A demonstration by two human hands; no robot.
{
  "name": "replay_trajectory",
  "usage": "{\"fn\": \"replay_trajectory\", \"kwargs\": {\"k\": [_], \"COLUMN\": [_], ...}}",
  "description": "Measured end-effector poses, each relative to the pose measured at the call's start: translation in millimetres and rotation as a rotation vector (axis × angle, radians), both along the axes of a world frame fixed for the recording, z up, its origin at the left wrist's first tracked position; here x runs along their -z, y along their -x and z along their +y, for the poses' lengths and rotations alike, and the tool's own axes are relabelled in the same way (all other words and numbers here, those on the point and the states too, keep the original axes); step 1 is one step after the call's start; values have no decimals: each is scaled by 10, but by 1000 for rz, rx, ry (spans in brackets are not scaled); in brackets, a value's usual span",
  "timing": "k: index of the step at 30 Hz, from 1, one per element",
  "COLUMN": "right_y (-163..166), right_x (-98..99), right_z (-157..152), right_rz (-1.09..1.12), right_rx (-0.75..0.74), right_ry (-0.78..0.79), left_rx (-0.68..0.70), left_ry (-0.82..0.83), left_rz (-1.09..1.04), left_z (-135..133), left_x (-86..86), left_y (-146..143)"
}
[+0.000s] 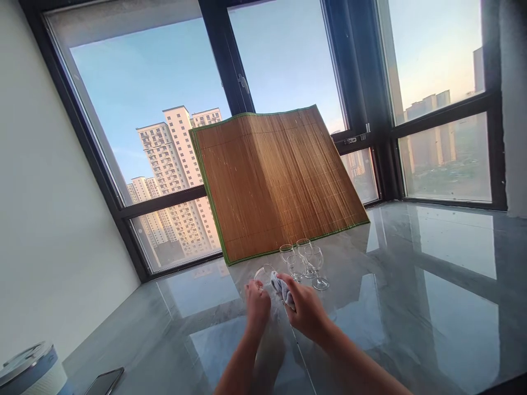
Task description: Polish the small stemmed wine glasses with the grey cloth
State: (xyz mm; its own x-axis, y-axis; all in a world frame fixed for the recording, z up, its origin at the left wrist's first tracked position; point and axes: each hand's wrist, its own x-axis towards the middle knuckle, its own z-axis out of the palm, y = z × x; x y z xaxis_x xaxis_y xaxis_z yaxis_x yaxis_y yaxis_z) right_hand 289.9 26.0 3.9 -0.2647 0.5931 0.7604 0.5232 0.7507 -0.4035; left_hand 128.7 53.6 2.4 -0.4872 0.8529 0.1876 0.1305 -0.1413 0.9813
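Note:
In the middle of the head view, my left hand [257, 307] is closed round a clear wine glass [264, 270], whose bowl shows above my fingers. Bunched in my right hand [307, 307] is a grey-white cloth [282, 289], close against the right side of that glass. My fingers hide the stem and foot of the held glass. Just beyond my right hand, several clear stemmed glasses [315, 259] stand upright in a tight group on the glossy grey surface [354, 329].
Behind the glasses a brown bamboo mat [267, 181] with green edging leans against the dark-framed window [222, 60]. At the lower left are a phone [105, 381] and a white and blue lidded container [35, 370]. A white wall [49, 192] bounds the left side.

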Motion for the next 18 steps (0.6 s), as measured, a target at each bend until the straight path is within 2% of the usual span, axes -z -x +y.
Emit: {"fn": "replay_trajectory", "kwargs": {"k": [4, 6, 13, 18], "right_y": [5, -1, -56, -32], "right_x": [-20, -45, -54, -20], "right_z": [-48, -63, 10, 52], "right_rz": [51, 82, 228, 309], "right_rx": [6, 24, 181, 227], "right_ry": [-166, -215, -189, -81], "left_rx": [60, 82, 17, -74], "left_ry": [-85, -145, -306, -350], "left_rz": [605, 742, 818, 789], "left_z": [-178, -221, -224, -198], "left_x": [-73, -99, -103, -109], "left_y": [-180, -207, -178, -138]}}
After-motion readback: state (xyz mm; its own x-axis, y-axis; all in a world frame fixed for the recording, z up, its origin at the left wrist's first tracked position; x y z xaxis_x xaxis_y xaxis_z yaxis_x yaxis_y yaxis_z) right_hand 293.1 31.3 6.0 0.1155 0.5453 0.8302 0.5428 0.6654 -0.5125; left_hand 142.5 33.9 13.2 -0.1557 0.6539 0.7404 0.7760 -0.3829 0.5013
